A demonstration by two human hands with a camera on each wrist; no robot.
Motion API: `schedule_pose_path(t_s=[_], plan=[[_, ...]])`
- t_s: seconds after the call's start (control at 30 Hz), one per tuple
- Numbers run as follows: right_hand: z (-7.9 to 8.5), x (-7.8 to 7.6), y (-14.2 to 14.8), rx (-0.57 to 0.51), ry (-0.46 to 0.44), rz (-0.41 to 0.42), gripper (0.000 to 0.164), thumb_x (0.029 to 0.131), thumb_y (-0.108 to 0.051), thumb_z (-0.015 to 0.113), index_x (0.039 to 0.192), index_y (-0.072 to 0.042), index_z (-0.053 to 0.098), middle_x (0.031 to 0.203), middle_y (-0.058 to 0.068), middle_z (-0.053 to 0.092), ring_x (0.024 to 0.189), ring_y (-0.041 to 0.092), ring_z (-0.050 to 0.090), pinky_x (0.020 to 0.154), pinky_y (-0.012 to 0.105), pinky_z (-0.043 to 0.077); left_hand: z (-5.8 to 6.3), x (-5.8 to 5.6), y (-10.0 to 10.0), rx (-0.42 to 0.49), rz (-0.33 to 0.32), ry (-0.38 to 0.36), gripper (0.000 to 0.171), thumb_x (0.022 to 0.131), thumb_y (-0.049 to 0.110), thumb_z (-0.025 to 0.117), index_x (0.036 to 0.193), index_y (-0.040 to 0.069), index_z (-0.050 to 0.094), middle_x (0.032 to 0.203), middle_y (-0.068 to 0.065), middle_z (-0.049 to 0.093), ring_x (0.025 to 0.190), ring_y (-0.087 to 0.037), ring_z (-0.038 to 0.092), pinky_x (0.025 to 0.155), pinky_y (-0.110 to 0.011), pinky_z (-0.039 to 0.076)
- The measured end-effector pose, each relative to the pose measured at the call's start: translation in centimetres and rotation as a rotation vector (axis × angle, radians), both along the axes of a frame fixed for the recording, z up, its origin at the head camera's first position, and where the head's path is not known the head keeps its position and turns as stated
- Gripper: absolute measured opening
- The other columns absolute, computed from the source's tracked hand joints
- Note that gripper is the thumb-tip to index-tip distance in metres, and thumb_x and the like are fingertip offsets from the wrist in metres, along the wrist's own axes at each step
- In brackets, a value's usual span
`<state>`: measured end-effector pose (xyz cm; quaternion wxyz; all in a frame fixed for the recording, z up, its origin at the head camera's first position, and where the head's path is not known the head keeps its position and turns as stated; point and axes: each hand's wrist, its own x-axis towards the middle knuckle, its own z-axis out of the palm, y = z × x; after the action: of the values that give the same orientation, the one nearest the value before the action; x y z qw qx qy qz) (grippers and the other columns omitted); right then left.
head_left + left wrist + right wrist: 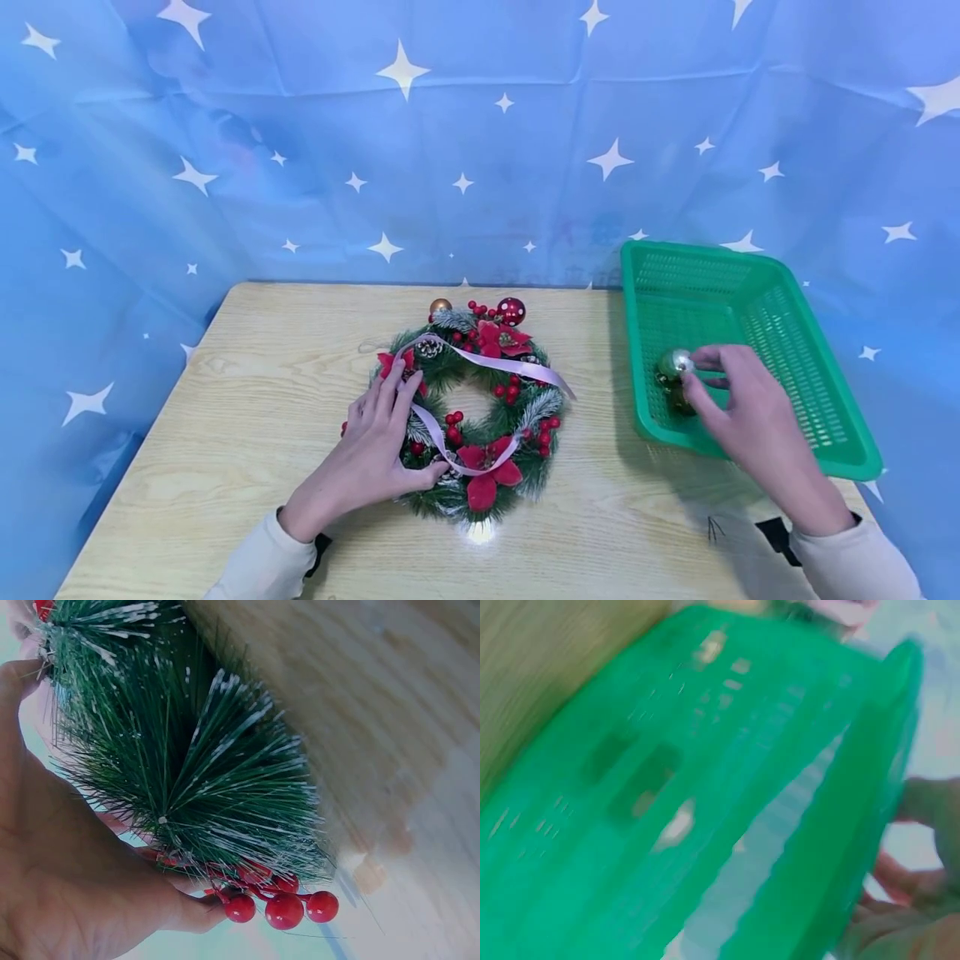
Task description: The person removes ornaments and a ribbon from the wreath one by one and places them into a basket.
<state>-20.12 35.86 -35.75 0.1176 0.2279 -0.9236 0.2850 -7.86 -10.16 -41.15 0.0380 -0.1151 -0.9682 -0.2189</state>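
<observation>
A green Christmas wreath (pixel 536 408) with red poinsettias, berries and pine cones lies flat on the table. A pale lilac ribbon (pixel 502 362) loops loosely over it. My left hand (pixel 375 450) rests on the wreath's left side, fingers spread and thumb apart at the lower left. In the left wrist view, a cluster of red berries (pixel 285 910) sits by that hand's fingertips. At the right, my right hand (pixel 750 408) reaches into the green basket (pixel 825 367) and pinches a shiny silver ball ornament (pixel 677 362) at its side. The right wrist view is blurred, with fingers behind the basket wall.
Beside the silver ball, a darker gold-brown ornament (pixel 681 402) lies low in the basket. A gold ball (pixel 439 307) and a red dotted ball (pixel 512 312) sit at the wreath's far edge. A blue star-patterned cloth (pixel 450 133) hangs behind the wooden table (pixel 247 400).
</observation>
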Motion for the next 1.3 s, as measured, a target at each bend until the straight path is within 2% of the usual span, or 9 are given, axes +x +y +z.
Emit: schedule_pose_path(t_s=[0.1, 0.2, 0.3, 0.43, 0.53, 0.67, 0.73, 1.03, 1.3], plan=[[0.2, 1.0, -1.9, -0.066, 0.161, 0.069, 0.028, 0.097, 0.002, 0.076, 0.123, -0.001, 0.067, 0.127, 0.016, 0.064, 0.102, 0.03, 0.07, 0.088, 0.007, 0.044, -0.1, 0.0, -0.1, 0.005, -0.008, -0.007, 0.126, 0.085, 0.071, 0.08, 0.175, 0.008, 0.018, 0.181, -0.02, 0.004, 0.159, -0.059, 0.013, 0.11, -0.085, 0.026], [0.2, 1.7, -3.7, -0.095, 0.269, 0.135, 0.028, 0.095, 0.0, 0.075, 0.122, 0.001, 0.068, 0.129, 0.017, 0.066, 0.104, 0.029, 0.068, 0.095, 0.009, 0.041, -0.1, -0.1, -0.3, 0.008, -0.02, -0.004, 0.126, 0.085, 0.071, 0.08, 0.175, 0.008, 0.017, 0.181, -0.019, 0.003, 0.16, -0.055, 0.014, 0.11, -0.086, 0.026], [-0.1, 2.3, -5.3, -0.111, 0.302, 0.195, 0.028, 0.094, -0.006, 0.072, 0.12, 0.002, 0.069, 0.128, 0.017, 0.067, 0.105, 0.03, 0.068, 0.1, 0.011, 0.04, 0.0, -0.1, -0.4, 0.008, -0.029, -0.002, 0.127, 0.085, 0.071, 0.08, 0.175, 0.008, 0.016, 0.181, -0.018, 0.002, 0.161, -0.053, 0.014, 0.111, -0.085, 0.026], [-0.7, 2.7, -7.1, -0.105, 0.244, 0.277, 0.03, 0.093, -0.008, 0.076, 0.121, -0.001, 0.07, 0.13, 0.013, 0.068, 0.111, 0.029, 0.069, 0.105, 0.012, 0.04, 0.0, -0.3, -0.6, 0.003, -0.039, -0.006, 0.127, 0.085, 0.071, 0.08, 0.175, 0.009, 0.016, 0.181, -0.018, 0.002, 0.162, -0.052, 0.014, 0.111, -0.084, 0.026], [-1.4, 3.1, -8.3, -0.09, 0.097, 0.323, 0.043, 0.094, -0.017, 0.083, 0.132, -0.006, 0.068, 0.143, 0.008, 0.063, 0.124, 0.027, 0.065, 0.107, 0.033, 0.051, 0.0, -0.2, -0.7, -0.003, -0.041, -0.008, 0.126, 0.085, 0.071, 0.08, 0.175, 0.009, 0.016, 0.181, -0.018, 0.002, 0.162, -0.051, 0.013, 0.111, -0.084, 0.026], [-2.5, 3.1, -9.5, -0.039, -0.094, 0.365, 0.071, 0.096, -0.042, 0.085, 0.154, -0.015, 0.055, 0.166, 0.004, 0.044, 0.146, 0.032, 0.05, 0.103, 0.067, 0.051, -0.1, 0.0, -0.9, -0.002, -0.047, -0.012, 0.127, 0.085, 0.072, 0.079, 0.175, 0.01, 0.016, 0.181, -0.018, 0.002, 0.162, -0.053, 0.013, 0.111, -0.084, 0.026], [-3.0, 2.9, -10.1, 0.001, -0.128, 0.39, 0.082, 0.095, -0.052, 0.084, 0.162, -0.019, 0.048, 0.173, 0.004, 0.034, 0.152, 0.036, 0.041, 0.103, 0.072, 0.049, 0.0, 0.0, -1.0, 0.0, -0.053, -0.012, 0.126, 0.085, 0.073, 0.079, 0.175, 0.01, 0.016, 0.181, -0.017, 0.002, 0.161, -0.053, 0.015, 0.112, -0.084, 0.025], [-4.6, 1.8, -12.8, 0.088, -0.16, 0.463, 0.103, 0.091, -0.071, 0.078, 0.17, -0.021, 0.036, 0.18, 0.008, 0.019, 0.163, 0.036, 0.022, 0.112, 0.08, 0.032, 0.2, 0.1, -1.9, 0.011, -0.073, -0.003, 0.125, 0.086, 0.07, 0.079, 0.176, 0.011, 0.015, 0.181, -0.016, 0.003, 0.16, -0.053, 0.018, 0.113, -0.084, 0.021], [-6.1, 1.2, -13.7, 0.118, -0.137, 0.478, 0.103, 0.089, -0.07, 0.081, 0.167, -0.015, 0.041, 0.177, 0.011, 0.024, 0.157, 0.038, 0.032, 0.112, 0.071, 0.041, 0.0, 0.1, -1.8, 0.031, -0.084, -0.003, 0.127, 0.088, 0.076, 0.076, 0.176, 0.012, 0.012, 0.182, -0.017, 0.0, 0.162, -0.051, 0.013, 0.113, -0.085, 0.019]])
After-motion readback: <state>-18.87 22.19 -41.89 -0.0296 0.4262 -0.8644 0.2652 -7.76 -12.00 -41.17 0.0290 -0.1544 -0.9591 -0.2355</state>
